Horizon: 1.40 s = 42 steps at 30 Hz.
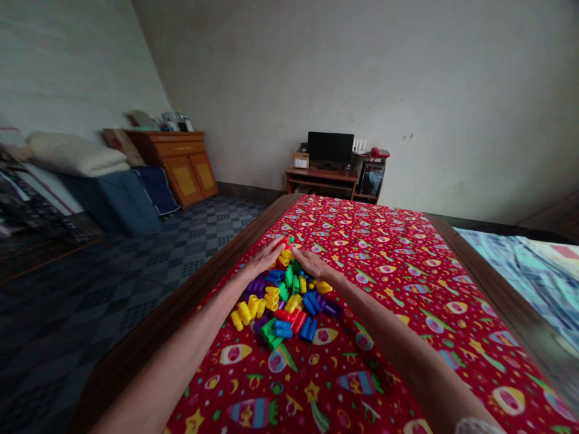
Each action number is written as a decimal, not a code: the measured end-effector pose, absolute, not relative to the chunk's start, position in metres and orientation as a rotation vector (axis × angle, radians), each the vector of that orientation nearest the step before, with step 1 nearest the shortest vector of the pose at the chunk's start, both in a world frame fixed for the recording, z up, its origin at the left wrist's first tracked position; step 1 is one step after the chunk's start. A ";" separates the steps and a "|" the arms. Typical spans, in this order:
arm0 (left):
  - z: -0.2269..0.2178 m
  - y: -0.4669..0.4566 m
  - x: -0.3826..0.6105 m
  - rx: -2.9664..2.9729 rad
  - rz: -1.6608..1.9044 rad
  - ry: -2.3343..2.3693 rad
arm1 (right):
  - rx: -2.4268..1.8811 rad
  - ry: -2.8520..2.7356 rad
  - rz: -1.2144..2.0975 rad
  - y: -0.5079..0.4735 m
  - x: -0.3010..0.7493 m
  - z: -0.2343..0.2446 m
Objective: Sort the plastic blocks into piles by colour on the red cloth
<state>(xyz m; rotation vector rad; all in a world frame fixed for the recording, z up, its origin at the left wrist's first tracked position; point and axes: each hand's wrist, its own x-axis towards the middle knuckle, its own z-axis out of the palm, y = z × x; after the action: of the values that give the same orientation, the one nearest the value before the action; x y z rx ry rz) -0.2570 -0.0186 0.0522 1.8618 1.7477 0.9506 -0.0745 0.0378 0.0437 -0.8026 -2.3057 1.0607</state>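
Note:
A heap of plastic building blocks (pixel 295 301) in red, yellow, blue, green and purple lies on a red patterned cloth (pixel 353 355). Both my arms reach around the heap, one along each side. At the far left of the blocks, my left hand (pixel 266 255) has its fingers stretched out against them. My right hand (pixel 312 264) rests along the far right side, fingers extended and pointing toward the left hand. Red and yellow blocks (pixel 284 256) sit between the two hands at the far end. Neither hand is wrapped around a block.
The cloth covers a table with dark wooden edges (pixel 217 265). Beyond it stands a desk (pixel 321 176) with a monitor (pixel 330 148). A wooden cabinet (pixel 181 166) and folded bedding (pixel 76 154) are on the left. Bluish patterned fabric (pixel 511 259) lies at the right.

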 end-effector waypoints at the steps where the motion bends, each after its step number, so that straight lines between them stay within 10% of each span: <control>1: 0.057 -0.019 -0.253 1.852 0.960 1.709 | -0.758 -2.317 1.093 0.029 -0.072 0.047; 17: 0.023 -0.175 -0.267 2.411 0.535 1.900 | -0.593 -2.751 0.489 -0.071 0.037 0.019; 25: 0.024 -0.142 -0.252 2.332 0.881 1.868 | -0.503 -2.546 0.230 -0.054 -0.023 0.024; 42: 0.048 -0.036 -0.227 2.278 0.833 1.578 | -0.754 -2.237 0.851 -0.048 0.029 0.023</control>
<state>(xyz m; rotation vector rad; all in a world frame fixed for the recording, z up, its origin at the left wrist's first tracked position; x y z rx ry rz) -0.2268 -0.0357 0.0477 2.2775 1.5783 0.8328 0.0288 -0.0476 0.0230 -0.7538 -2.2371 0.8513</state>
